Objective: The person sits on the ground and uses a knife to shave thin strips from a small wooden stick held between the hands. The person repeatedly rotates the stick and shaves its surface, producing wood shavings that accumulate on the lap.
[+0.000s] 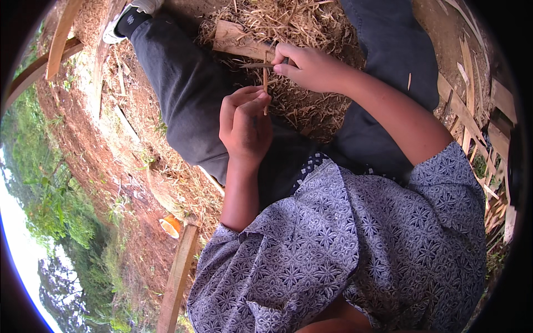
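My left hand is closed, pinching a thin wooden stick between the thumb and fingers, its far end pointing away from me. My right hand grips a small knife by its dark handle. The narrow knife blade points left and lies across the stick's upper part, touching or very near it. Just beyond the two hands is a pale wooden block on the ground between my legs. My fingers hide most of the knife handle and part of the stick's lower end.
Wood shavings heap between my dark-trousered legs. Split wood strips lie piled at the right. A wooden plank and an orange round object are at the lower left. Reddish soil and greenery stretch beyond.
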`<state>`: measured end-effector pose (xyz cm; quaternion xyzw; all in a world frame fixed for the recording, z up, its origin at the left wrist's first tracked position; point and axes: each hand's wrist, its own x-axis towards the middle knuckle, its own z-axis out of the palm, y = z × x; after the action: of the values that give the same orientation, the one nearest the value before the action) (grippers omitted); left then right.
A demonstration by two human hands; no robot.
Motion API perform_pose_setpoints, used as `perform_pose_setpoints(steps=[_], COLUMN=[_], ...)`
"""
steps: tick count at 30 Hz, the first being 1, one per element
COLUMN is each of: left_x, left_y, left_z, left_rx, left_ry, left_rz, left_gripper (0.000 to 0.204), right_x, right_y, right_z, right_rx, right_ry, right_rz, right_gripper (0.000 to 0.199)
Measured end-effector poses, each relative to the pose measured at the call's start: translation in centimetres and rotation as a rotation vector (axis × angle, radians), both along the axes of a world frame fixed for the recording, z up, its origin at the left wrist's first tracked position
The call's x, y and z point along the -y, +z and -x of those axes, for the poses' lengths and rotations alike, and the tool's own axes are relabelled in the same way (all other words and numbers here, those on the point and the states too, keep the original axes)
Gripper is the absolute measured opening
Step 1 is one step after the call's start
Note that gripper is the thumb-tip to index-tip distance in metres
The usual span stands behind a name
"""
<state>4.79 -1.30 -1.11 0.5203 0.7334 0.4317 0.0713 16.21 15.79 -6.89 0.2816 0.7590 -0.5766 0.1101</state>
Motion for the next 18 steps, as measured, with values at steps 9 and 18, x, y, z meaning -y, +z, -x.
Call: perform_pose_setpoints(steps=[9, 18], left_x=[-0.3, -0.3], left_y=[0.1, 0.2], left_z=[-0.2, -0.2], left_rx=[0.001, 0.002], left_ry=[-0.015, -0.001], left_rz=[-0.015, -0.008], left_gripper=[0.025, 0.025], right_x=[0.8, -0.1], right_y=[-5.2, -3.0], right_z=[0.5, 1.5], right_rx=[0.04, -0.014], right_ry=[-0.26, -0.155], right_rz=[-0.218, 0.189], right_gripper=[0.03, 0.037])
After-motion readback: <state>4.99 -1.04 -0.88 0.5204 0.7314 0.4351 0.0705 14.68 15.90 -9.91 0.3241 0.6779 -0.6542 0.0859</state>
